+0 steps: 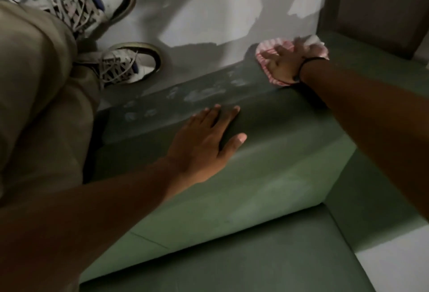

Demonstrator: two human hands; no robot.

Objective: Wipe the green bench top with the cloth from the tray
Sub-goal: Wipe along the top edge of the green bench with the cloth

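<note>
The green bench top (267, 182) runs across the middle of the head view, with a rounded upper edge. My right hand (284, 62) presses a pink and white striped cloth (269, 47) flat against the far end of that edge, fingers spread over the cloth. A dark band circles that wrist. My left hand (206, 143) lies flat and open on the bench's edge, closer to me, holding nothing. Pale smudges mark the darker green face (197, 95) just beyond my left fingers. No tray is in view.
A person's legs in beige trousers (39, 96) and white laced sneakers (125, 64) stand on the grey floor (197, 8) at left. A brown panel (376, 6) rises at top right. A lower green seat surface (255, 257) lies at the bottom.
</note>
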